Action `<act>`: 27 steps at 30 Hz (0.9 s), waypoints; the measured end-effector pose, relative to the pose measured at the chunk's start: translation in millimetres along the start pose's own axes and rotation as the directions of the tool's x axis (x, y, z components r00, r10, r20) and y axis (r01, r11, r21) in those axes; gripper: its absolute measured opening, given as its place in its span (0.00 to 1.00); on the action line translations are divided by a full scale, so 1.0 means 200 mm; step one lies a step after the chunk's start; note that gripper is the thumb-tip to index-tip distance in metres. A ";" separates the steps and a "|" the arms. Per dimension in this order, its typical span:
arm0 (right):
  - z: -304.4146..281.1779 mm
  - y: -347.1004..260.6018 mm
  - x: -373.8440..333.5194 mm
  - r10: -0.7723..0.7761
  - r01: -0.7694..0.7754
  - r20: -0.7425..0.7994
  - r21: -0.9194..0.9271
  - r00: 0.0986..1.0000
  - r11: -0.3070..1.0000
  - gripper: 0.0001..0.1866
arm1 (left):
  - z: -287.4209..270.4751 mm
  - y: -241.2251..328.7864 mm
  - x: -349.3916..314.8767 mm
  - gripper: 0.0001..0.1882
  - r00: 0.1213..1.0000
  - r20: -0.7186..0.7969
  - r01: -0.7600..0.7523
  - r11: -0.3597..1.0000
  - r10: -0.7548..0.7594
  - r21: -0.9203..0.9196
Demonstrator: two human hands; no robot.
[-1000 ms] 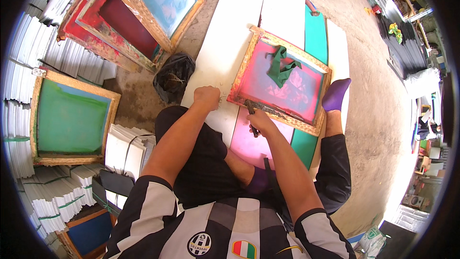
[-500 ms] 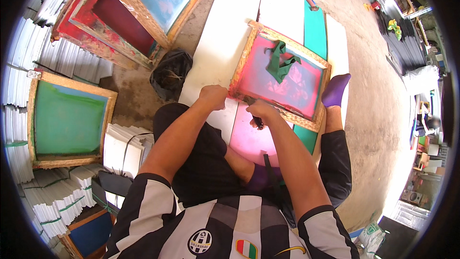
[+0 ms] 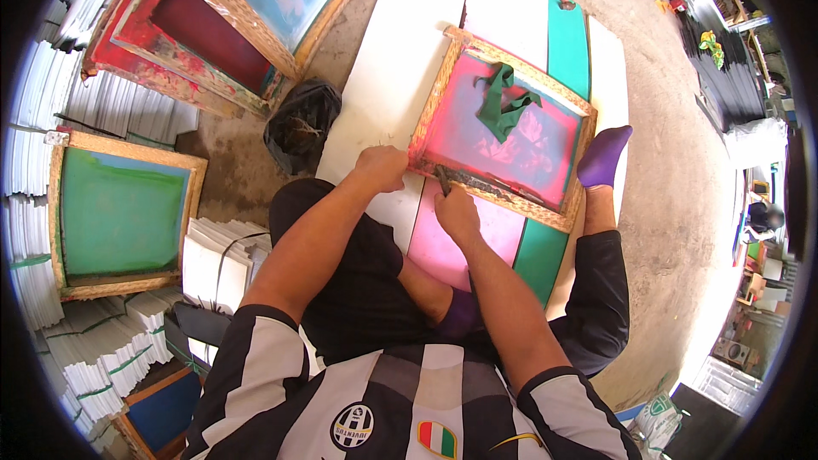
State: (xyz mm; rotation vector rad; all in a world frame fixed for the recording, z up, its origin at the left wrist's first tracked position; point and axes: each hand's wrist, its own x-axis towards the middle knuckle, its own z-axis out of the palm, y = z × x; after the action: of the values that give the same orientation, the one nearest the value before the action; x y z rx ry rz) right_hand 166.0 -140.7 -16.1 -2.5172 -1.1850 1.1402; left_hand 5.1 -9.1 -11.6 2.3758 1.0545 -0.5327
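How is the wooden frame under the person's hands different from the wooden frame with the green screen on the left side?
The frame under the hands has a pink screen with a green cloth lying on it; the green frame has nothing on its screen. The left hand grips the pink frame's near edge and the right hand holds a dark tool there; no hand touches the green frame, which rests among stacks of white sheets. Both are rectangular wooden frames.

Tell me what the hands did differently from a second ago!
Very little moved. The left hand slid from the white board onto the near corner of the wooden screen frame and grips it. The right hand kept hold of the dark tool at the frame's near edge. The green cloth stayed on the pink mesh, and the foot in the purple sock stayed beside the frame.
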 end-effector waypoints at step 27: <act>0.10 0.13 -0.11 -0.190 -0.111 0.368 0.659 0.910 0.744 0.15 | 0.02 0.01 -0.01 0.09 0.982 -0.187 -0.014 0.993 0.036 0.116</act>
State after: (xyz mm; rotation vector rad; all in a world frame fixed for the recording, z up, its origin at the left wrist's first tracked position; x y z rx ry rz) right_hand 158.7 -176.9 -28.7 -1.7320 -0.6822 1.7627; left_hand 3.8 -13.7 -13.6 2.5780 1.0997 -0.3729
